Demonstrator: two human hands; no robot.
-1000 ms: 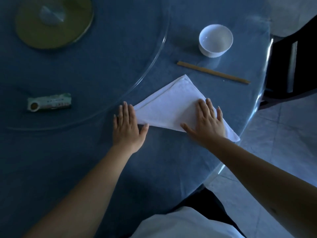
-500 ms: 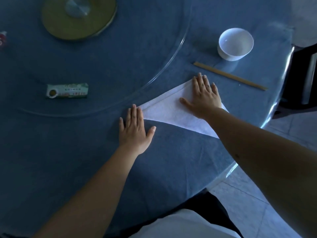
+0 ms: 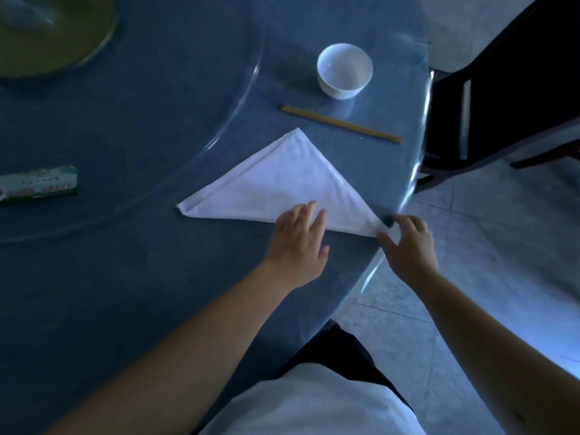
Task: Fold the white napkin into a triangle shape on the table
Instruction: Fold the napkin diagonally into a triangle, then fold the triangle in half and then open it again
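Observation:
The white napkin (image 3: 282, 183) lies flat on the blue table (image 3: 125, 293) as a triangle, its apex pointing away from me and its long edge toward me. My left hand (image 3: 296, 243) rests palm down, fingers spread, with the fingertips on the napkin's near edge right of its middle. My right hand (image 3: 406, 243) hovers at the table's rim, fingers apart, its thumb touching the napkin's right corner. Neither hand grips the cloth.
A white bowl (image 3: 344, 70) stands beyond the napkin, with a pair of chopsticks (image 3: 340, 123) between them. A glass turntable rim (image 3: 238, 111) curves past the napkin's left. A green packet (image 3: 37, 183) lies at the left. A dark chair (image 3: 502, 98) stands right of the table.
My left hand slid from the napkin's left corner to its near edge. My right hand left the apex and came back to the right corner. The camera view shifted.

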